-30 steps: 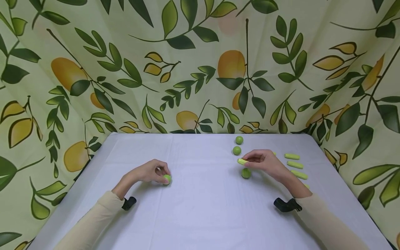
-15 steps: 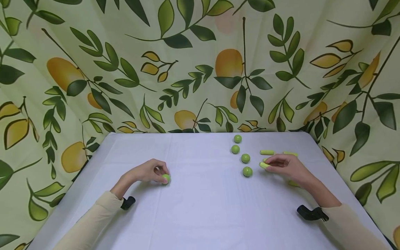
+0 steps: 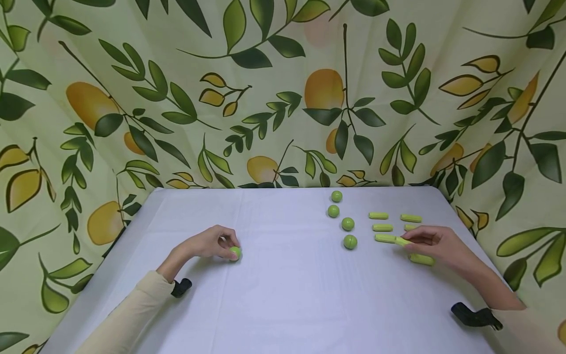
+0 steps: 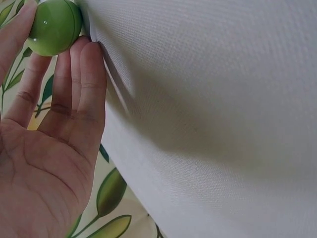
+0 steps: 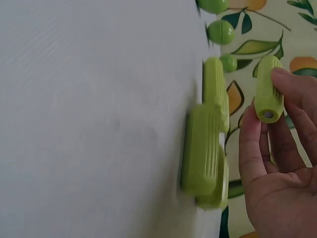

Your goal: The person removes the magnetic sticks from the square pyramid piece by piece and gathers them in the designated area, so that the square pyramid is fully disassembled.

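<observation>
My left hand (image 3: 214, 242) pinches a glossy green ball (image 3: 235, 252) between thumb and fingers, low over the left part of the table. In the left wrist view a thin seam runs around the ball (image 4: 54, 27), and the other fingers extend below it. On the right side, my right hand (image 3: 438, 246) holds a short light-green stick (image 3: 402, 241) among similar sticks. The right wrist view shows ridged sides on the held stick (image 5: 267, 91) and a silvery dot in its end. Beneath it, a ridged stick (image 5: 202, 148) lies close to others on the cloth.
A white cloth covers the table (image 3: 283, 295). Several green balls (image 3: 348, 223) stand in a loose line right of centre. Light-green sticks (image 3: 378, 216) lie in two columns beside them, some partly hidden by the right hand. A leaf-patterned curtain (image 3: 283, 98) surrounds the table.
My right hand has moved right with its stick, away from the balls and over the sticks, uncovering a ball and some sticks. The left hand stays in place with its ball.
</observation>
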Tool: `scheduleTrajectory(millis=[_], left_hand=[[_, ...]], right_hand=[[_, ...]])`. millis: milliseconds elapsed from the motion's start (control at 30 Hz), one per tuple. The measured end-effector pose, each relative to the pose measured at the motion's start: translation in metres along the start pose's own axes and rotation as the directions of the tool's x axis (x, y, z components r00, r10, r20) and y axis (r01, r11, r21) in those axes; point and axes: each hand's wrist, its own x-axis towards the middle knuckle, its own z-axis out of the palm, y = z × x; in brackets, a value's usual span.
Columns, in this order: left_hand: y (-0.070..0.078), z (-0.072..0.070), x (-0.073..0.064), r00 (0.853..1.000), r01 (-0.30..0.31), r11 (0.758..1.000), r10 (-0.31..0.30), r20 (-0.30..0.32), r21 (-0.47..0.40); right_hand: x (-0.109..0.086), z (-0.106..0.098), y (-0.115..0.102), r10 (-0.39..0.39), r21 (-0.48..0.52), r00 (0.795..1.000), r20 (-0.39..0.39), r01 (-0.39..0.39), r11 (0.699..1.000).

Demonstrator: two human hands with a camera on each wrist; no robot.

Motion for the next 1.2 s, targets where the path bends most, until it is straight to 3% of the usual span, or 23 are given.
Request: scheduleTrajectory(millis=[200, 467, 833, 1000, 1200], left_hand=[[-0.002, -0.001, 0.001, 1.0, 0.001, 1.0, -0.001, 0.002, 0.008], [0.0, 0.0, 0.0, 1.0, 0.0, 1.0, 0.0, -0.002, 0.009], [-0.003, 0.0, 0.0, 1.0, -0.003, 1.0, 0.003, -0.003, 0.026], [-0.004, -0.001, 0.0, 1.0, 0.008, 0.999, -0.008, -0.003, 0.034], [-0.006, 0.0, 0.001, 1.0, -0.006, 1.0, 0.006, -0.006, 0.018]], right_hand=[[-0.011, -0.011, 0.009, -0.019, -0.016, 1.0, -0.007, 0.019, 1.0], [-0.003, 0.001, 0.012, -0.118, -0.009, 0.993, 0.024, 0.118, 0.993], [0.009, 0.022, 0.006, -0.106, -0.051, 0.992, 0.063, 0.109, 0.993], [0.013, 0.026, 0.005, -0.093, -0.111, 0.993, 0.075, 0.101, 0.989], [0.017, 0.028, 0.001, -0.079, -0.104, 0.993, 0.089, 0.088, 0.991]])
